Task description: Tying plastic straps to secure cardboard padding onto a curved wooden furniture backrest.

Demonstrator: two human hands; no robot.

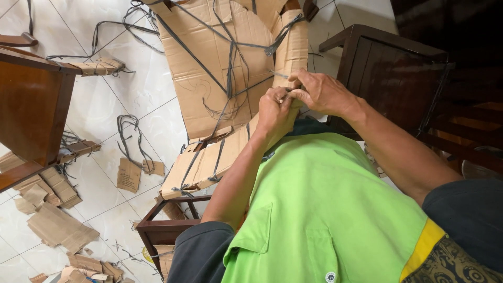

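Seen from above, a person in a lime-green shirt [325, 209] worked with both hands pressed together at the edge of a cardboard-wrapped piece of furniture [230, 68]. The left hand [275, 112] was curled nearly shut, its fingertips pinching something thin at the cardboard's edge. The right hand [319, 91] met it from the other side, fingers bent and closed in a pinch at the same spot. What they gripped was too small to tell for sure; it looked like one of the grey plastic straps [230, 78] that crossed the cardboard just beyond the hands.

The wrapped furniture reached away from the hands and also ran below the left forearm as a long cardboard-covered strip [209, 162].

Beside the right hand stood a dark wooden chair [393, 73]. Well off to the left of the hands stood another brown wooden piece [31, 105]. Torn cardboard scraps [57, 225] and loose strap loops [128, 131] lay about on the white tiled floor [105, 105].
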